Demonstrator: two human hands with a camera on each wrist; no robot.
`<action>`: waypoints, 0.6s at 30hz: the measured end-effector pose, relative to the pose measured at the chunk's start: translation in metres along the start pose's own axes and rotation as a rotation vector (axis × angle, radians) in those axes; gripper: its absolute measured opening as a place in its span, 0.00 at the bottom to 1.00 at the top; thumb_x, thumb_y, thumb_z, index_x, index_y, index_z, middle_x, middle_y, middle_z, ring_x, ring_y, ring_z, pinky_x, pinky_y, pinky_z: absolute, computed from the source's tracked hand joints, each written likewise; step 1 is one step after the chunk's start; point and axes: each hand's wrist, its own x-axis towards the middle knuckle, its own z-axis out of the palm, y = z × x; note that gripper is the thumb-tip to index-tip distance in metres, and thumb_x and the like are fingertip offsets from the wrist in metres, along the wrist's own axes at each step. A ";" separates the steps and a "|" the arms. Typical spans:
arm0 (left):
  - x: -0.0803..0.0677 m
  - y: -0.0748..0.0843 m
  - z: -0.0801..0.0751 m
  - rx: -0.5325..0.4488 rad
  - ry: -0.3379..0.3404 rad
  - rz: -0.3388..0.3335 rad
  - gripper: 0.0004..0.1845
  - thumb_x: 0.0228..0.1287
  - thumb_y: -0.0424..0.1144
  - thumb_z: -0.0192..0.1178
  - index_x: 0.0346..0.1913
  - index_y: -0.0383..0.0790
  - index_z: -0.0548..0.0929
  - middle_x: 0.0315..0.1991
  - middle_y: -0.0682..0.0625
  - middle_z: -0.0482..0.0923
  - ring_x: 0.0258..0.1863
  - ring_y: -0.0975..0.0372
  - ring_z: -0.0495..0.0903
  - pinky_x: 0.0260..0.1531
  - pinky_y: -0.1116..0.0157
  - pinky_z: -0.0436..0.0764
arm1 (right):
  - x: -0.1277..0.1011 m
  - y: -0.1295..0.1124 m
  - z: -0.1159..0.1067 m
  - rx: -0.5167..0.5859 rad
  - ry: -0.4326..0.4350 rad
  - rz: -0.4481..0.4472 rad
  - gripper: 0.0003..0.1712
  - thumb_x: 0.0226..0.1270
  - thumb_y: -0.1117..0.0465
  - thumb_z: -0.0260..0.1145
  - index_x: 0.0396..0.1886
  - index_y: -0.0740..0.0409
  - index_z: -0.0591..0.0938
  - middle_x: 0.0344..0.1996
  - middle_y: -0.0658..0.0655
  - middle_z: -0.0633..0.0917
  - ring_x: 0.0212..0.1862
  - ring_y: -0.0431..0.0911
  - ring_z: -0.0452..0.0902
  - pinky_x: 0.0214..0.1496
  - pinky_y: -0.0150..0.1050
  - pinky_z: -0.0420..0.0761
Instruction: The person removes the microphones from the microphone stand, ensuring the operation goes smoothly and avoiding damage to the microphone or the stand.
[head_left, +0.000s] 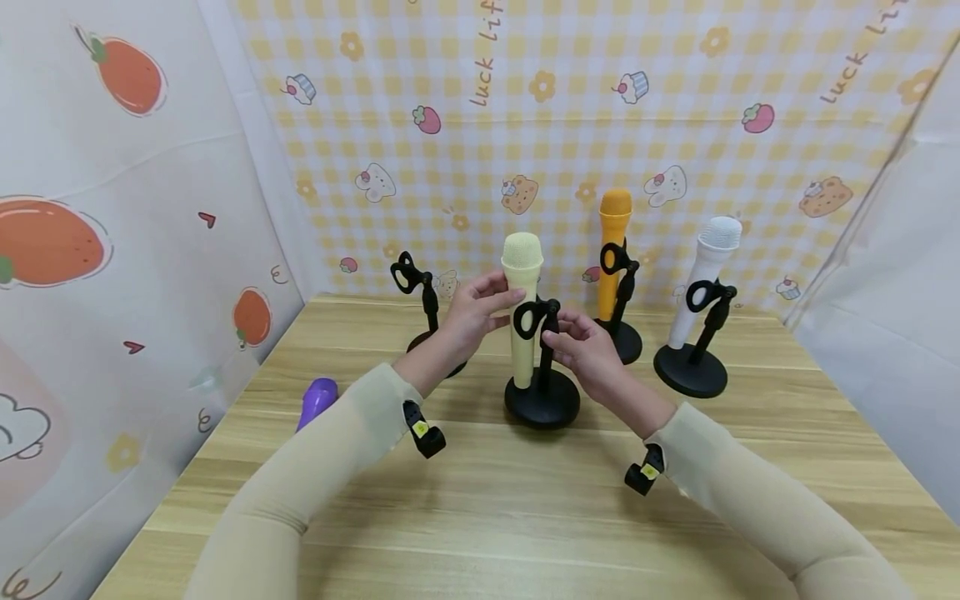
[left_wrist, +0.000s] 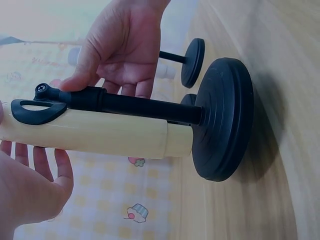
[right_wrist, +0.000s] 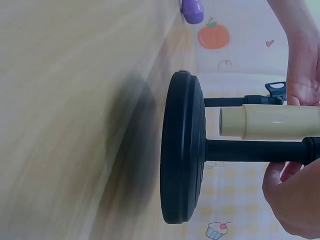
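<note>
Pale-yellow plastic microphone [head_left: 522,310] seated in the black round-based stand's [head_left: 542,398] clip.
Left hand [head_left: 471,317] pinches microphone; right hand [head_left: 585,348] pinches stand post. Orange [head_left: 614,250] and white microphones [head_left: 705,275] stand behind.

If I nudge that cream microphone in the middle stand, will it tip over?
Probably not: the cream microphone sits in a stand with a broad, seemingly heavy base. Still, it stands tall in the clip, so a high push might rock it.
</note>
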 end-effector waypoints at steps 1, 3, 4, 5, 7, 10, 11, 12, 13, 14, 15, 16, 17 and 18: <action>-0.001 0.000 0.000 0.000 0.000 -0.003 0.19 0.64 0.31 0.64 0.57 0.37 0.79 0.43 0.51 0.80 0.44 0.60 0.78 0.47 0.56 0.78 | -0.001 0.000 0.000 -0.002 0.001 0.003 0.14 0.67 0.68 0.65 0.49 0.53 0.74 0.42 0.53 0.77 0.43 0.44 0.78 0.48 0.37 0.80; -0.004 0.000 0.000 -0.003 -0.005 -0.007 0.18 0.63 0.31 0.64 0.56 0.37 0.79 0.42 0.51 0.79 0.44 0.60 0.78 0.47 0.56 0.78 | -0.003 0.001 0.000 -0.004 0.003 0.007 0.14 0.67 0.68 0.65 0.49 0.55 0.74 0.42 0.54 0.76 0.43 0.44 0.78 0.47 0.36 0.80; -0.005 0.000 0.000 -0.001 -0.006 -0.010 0.18 0.63 0.31 0.64 0.56 0.37 0.79 0.42 0.51 0.79 0.44 0.60 0.78 0.48 0.56 0.77 | -0.004 0.001 0.000 -0.007 0.002 0.007 0.14 0.67 0.68 0.65 0.50 0.55 0.73 0.42 0.54 0.76 0.42 0.44 0.78 0.47 0.36 0.80; -0.006 0.000 0.000 -0.002 -0.009 -0.010 0.17 0.63 0.31 0.64 0.55 0.37 0.80 0.42 0.51 0.79 0.44 0.60 0.78 0.48 0.55 0.77 | -0.005 0.002 0.000 -0.010 0.001 0.006 0.14 0.67 0.68 0.65 0.50 0.55 0.73 0.42 0.54 0.76 0.42 0.44 0.78 0.47 0.36 0.80; -0.008 0.000 0.000 0.002 -0.014 -0.012 0.17 0.63 0.31 0.64 0.55 0.38 0.80 0.41 0.51 0.79 0.44 0.60 0.78 0.49 0.55 0.77 | -0.007 0.003 0.000 -0.011 -0.006 0.003 0.14 0.67 0.69 0.65 0.49 0.56 0.73 0.42 0.54 0.76 0.42 0.44 0.78 0.47 0.36 0.80; -0.011 -0.001 -0.001 0.007 -0.025 -0.011 0.16 0.63 0.31 0.64 0.54 0.38 0.80 0.41 0.51 0.79 0.44 0.60 0.77 0.48 0.55 0.77 | -0.009 0.004 0.001 -0.003 -0.013 0.000 0.13 0.67 0.69 0.64 0.48 0.55 0.74 0.42 0.54 0.76 0.41 0.44 0.79 0.47 0.36 0.80; -0.012 -0.001 -0.001 0.009 -0.029 -0.010 0.16 0.63 0.30 0.64 0.54 0.38 0.80 0.41 0.51 0.79 0.44 0.60 0.77 0.48 0.56 0.77 | -0.010 0.005 0.001 0.001 -0.014 0.000 0.13 0.67 0.70 0.64 0.48 0.55 0.74 0.42 0.54 0.76 0.41 0.44 0.79 0.47 0.36 0.80; -0.013 -0.001 -0.001 0.010 -0.031 -0.013 0.16 0.64 0.30 0.64 0.54 0.38 0.80 0.41 0.51 0.79 0.44 0.60 0.77 0.47 0.57 0.77 | -0.011 0.005 0.001 0.004 -0.016 0.000 0.13 0.67 0.70 0.64 0.47 0.54 0.74 0.42 0.54 0.76 0.41 0.43 0.79 0.47 0.37 0.80; -0.013 -0.001 -0.001 0.009 -0.035 -0.013 0.16 0.64 0.30 0.64 0.54 0.37 0.80 0.42 0.51 0.79 0.44 0.60 0.77 0.46 0.57 0.78 | -0.012 0.006 0.001 0.007 -0.019 -0.001 0.13 0.67 0.70 0.64 0.47 0.54 0.74 0.42 0.54 0.76 0.41 0.43 0.79 0.47 0.37 0.80; -0.014 -0.001 -0.002 0.008 -0.039 -0.014 0.16 0.64 0.30 0.63 0.54 0.37 0.80 0.42 0.51 0.79 0.44 0.60 0.77 0.45 0.58 0.78 | -0.013 0.006 0.001 0.006 -0.019 0.000 0.13 0.67 0.70 0.64 0.47 0.54 0.74 0.42 0.54 0.76 0.41 0.43 0.79 0.47 0.37 0.80; -0.015 -0.001 -0.002 0.006 -0.041 -0.015 0.16 0.64 0.30 0.63 0.54 0.37 0.80 0.42 0.52 0.79 0.44 0.60 0.77 0.45 0.59 0.78 | -0.014 0.006 0.002 0.006 -0.019 0.001 0.13 0.67 0.70 0.63 0.47 0.54 0.74 0.42 0.54 0.76 0.41 0.43 0.79 0.47 0.37 0.80; -0.016 -0.002 -0.002 0.005 -0.042 -0.016 0.16 0.64 0.30 0.63 0.54 0.37 0.80 0.42 0.52 0.80 0.43 0.60 0.78 0.44 0.59 0.78 | -0.014 0.007 0.002 0.005 -0.017 0.005 0.13 0.67 0.71 0.63 0.47 0.54 0.74 0.42 0.54 0.76 0.41 0.43 0.79 0.47 0.36 0.80; -0.016 -0.002 -0.002 0.004 -0.044 -0.016 0.16 0.63 0.29 0.63 0.54 0.37 0.80 0.42 0.52 0.80 0.43 0.60 0.78 0.44 0.59 0.78 | -0.015 0.007 0.002 0.005 -0.013 0.008 0.13 0.67 0.71 0.63 0.47 0.54 0.74 0.42 0.54 0.76 0.40 0.43 0.79 0.47 0.36 0.80; -0.017 -0.002 -0.003 0.005 -0.049 -0.015 0.16 0.63 0.29 0.63 0.54 0.37 0.80 0.42 0.52 0.80 0.43 0.60 0.77 0.44 0.59 0.78 | -0.015 0.008 0.003 0.004 -0.012 0.010 0.13 0.67 0.71 0.63 0.47 0.54 0.73 0.42 0.54 0.76 0.40 0.43 0.79 0.46 0.36 0.80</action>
